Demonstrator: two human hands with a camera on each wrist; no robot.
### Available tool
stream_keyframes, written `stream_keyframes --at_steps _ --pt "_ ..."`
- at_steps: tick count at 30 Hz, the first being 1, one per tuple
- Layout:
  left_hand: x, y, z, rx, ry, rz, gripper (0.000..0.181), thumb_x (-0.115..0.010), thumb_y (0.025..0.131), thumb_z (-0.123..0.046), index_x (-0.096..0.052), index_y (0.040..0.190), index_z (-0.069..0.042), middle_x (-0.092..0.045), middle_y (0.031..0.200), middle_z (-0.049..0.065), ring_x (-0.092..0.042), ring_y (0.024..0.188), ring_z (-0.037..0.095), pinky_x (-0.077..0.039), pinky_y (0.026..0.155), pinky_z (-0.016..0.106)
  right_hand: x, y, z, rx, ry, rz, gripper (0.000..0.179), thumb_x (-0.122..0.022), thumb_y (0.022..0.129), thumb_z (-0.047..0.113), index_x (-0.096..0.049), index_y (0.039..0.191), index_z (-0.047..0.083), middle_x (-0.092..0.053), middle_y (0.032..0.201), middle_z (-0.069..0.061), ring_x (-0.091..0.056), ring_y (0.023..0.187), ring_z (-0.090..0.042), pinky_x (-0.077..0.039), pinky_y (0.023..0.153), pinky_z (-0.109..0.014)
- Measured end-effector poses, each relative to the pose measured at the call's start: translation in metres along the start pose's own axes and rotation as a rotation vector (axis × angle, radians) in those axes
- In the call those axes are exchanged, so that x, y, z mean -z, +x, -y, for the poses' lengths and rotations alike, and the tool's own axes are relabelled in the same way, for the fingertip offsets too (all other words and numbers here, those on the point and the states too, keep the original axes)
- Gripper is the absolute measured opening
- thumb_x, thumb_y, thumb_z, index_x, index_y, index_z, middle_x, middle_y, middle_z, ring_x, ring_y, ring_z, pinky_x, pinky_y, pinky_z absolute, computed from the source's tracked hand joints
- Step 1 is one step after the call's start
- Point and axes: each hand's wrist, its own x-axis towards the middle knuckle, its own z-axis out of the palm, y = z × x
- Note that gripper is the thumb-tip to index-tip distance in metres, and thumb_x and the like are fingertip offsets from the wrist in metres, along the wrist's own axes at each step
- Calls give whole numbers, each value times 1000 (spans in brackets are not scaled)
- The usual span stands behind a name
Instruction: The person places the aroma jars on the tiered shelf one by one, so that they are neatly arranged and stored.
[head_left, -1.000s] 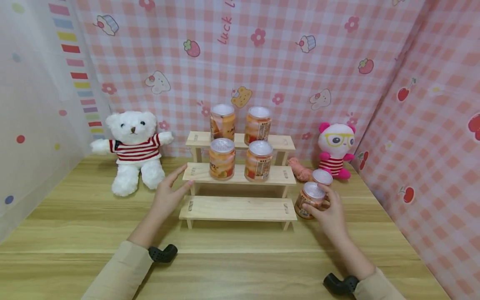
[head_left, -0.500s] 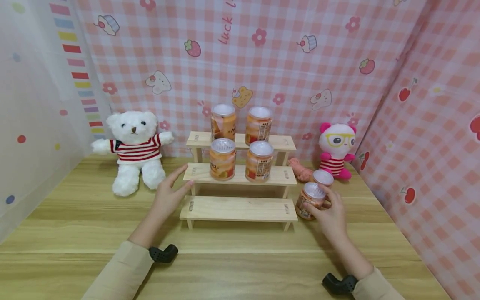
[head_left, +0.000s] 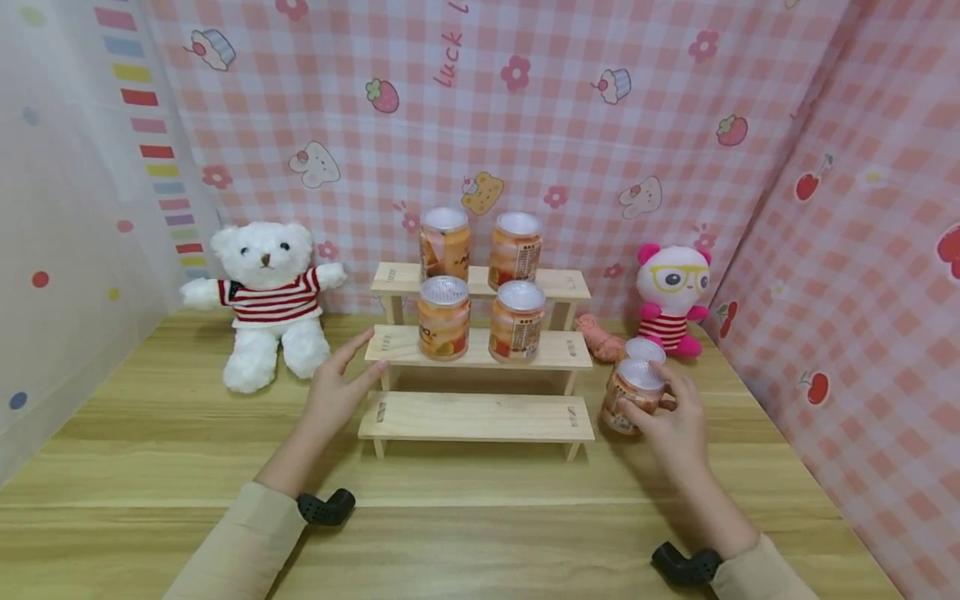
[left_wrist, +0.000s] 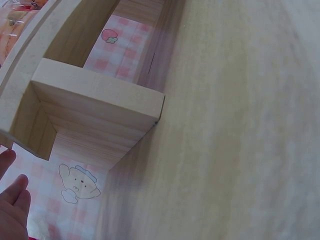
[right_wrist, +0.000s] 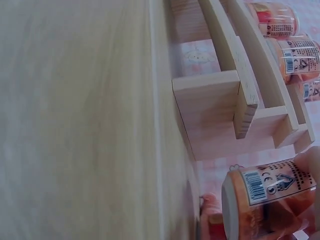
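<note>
My right hand (head_left: 678,421) grips an orange-labelled can (head_left: 637,375) with a silvery lid, right of the three-step wooden stand (head_left: 480,417). In the right wrist view the can's base (right_wrist: 230,205) is raised off the table. Close behind it, partly hidden, is another such can (head_left: 645,350). My left hand (head_left: 337,387) touches the left end of the stand's middle step with thumb and fingers extended. Two cans stand on that middle step, a left one (head_left: 444,325) and a right one (head_left: 516,325). The top step bears two more, left (head_left: 444,246) and right (head_left: 514,250).
A white teddy bear (head_left: 266,296) in a striped sweater sits at the left. A pink-and-white panda doll (head_left: 671,300) sits at the back right, with a pink knitted-looking thing (head_left: 598,337) near the stand. A checked cloth (head_left: 570,133) hangs behind the wooden table (head_left: 450,533).
My right hand has shifted slightly rightward with the can, which now overlaps the can behind it more. The left hand and the stand have stayed in place.
</note>
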Motion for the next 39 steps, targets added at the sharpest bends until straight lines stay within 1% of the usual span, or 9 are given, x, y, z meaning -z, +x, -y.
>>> stream_keyframes --at_steps 7,9,11,13,19,23,28,35,39 --pt "2 -5 -24 8 -7 11 56 -66 93 -16 -44 142 -2 -38 145 23 -29 135 40 -24 108 58 7 4 9 48 33 -19 62 -84 68 -5 -59 125 -3 -56 118 -13 -48 93 -9 -44 72 -8" --pt "2 -4 -21 3 -1 8 57 -66 93 -21 -45 143 -5 -39 146 20 -30 136 39 -25 108 57 9 5 12 58 37 -22 63 -84 67 -4 -59 125 -2 -56 117 -12 -48 93 -8 -43 72 -8" --pt "1 -2 -11 -5 1 1 57 -66 92 -27 -46 143 -10 -40 146 16 -31 136 36 -26 108 56 11 6 15 65 36 -25 63 -84 67 -5 -59 125 -2 -56 117 -11 -48 92 -8 -44 72 -8" --pt "1 -3 -12 0 0 1 57 -66 92 -28 -47 143 -11 -40 146 15 -31 136 35 -25 109 55 13 7 18 70 32 -27 64 -84 66 -6 -59 125 -1 -56 115 -10 -49 92 -8 -44 71 -8" --pt "4 -9 -39 7 -1 15 56 -65 93 -17 -44 142 -1 -38 145 23 -30 135 40 -25 108 57 18 7 37 99 24 -28 63 -84 64 -8 -61 122 -3 -58 110 -13 -50 90 -6 -44 70 -7" --pt "4 -10 -40 9 -7 19 56 -65 93 -17 -44 142 -1 -38 145 24 -29 135 41 -25 108 58 19 6 46 103 39 -10 63 -84 64 -10 -61 122 -4 -57 109 -11 -50 91 -5 -45 72 -8" --pt "5 -10 -40 9 -10 20 55 -65 93 -16 -44 142 0 -38 145 24 -29 135 41 -25 108 58 16 2 66 163 111 25 64 -82 62 -16 -59 121 -8 -57 107 -15 -50 90 -6 -46 72 -9" --pt "5 -10 -41 15 -9 23 56 -65 93 -17 -43 142 0 -37 145 24 -29 136 41 -25 108 58 2 -3 72 166 162 82 66 -84 62 -12 -61 123 0 -57 115 -7 -53 92 -11 -48 72 -13" --pt "2 -4 -23 17 -11 17 57 -66 93 -18 -44 143 -3 -38 146 20 -28 136 39 -24 109 57 -8 -6 78 181 179 119 66 -85 63 -9 -61 123 1 -57 116 -7 -54 92 -12 -48 71 -15"
